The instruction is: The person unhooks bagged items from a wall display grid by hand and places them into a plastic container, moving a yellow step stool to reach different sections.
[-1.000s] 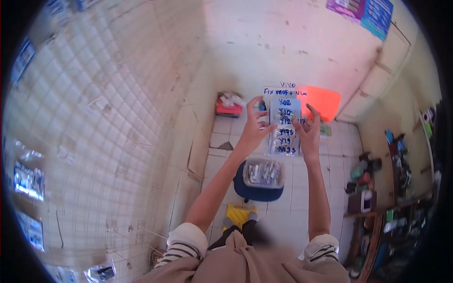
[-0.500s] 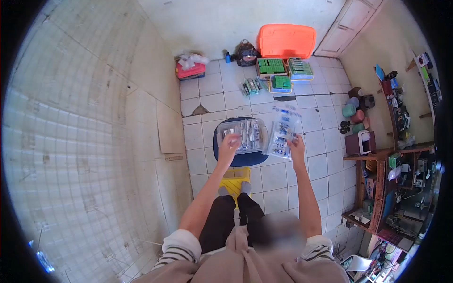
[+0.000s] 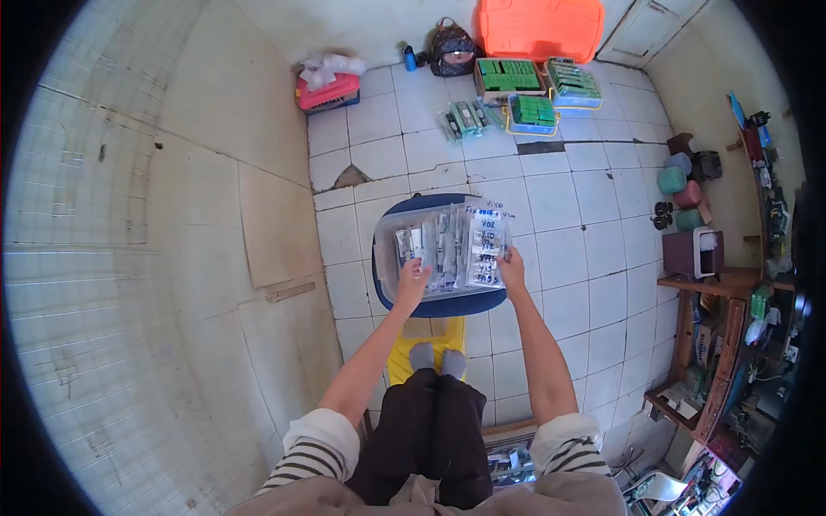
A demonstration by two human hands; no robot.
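Observation:
A clear plastic bin [image 3: 389, 268] full of small packets rests on a dark blue stool [image 3: 404, 206]. At the bin's right side, my right hand [image 3: 513, 268] is closed on the right edge of a clear bag [image 3: 487, 249] with a handwritten white label. The bag stands at the right end of the packets. My left hand [image 3: 413, 279] is at the packets [image 3: 409, 242] in the left half of the bin, its fingers bent against them; whether they grip one is too small to tell.
Below the stool is a yellow step stool [image 3: 401, 361] with my feet on it. Beyond are boxes of green packets [image 3: 509, 76], an orange lid [image 3: 542, 30], a backpack [image 3: 453, 52] and a pink-lidded box [image 3: 329, 90]. Wooden shelves [image 3: 727, 344] stand at the right.
The labelled bag has come down from in front of me to the bin's right side with my right hand. My left hand has left the bag and moved to the packets. The view has tilted down.

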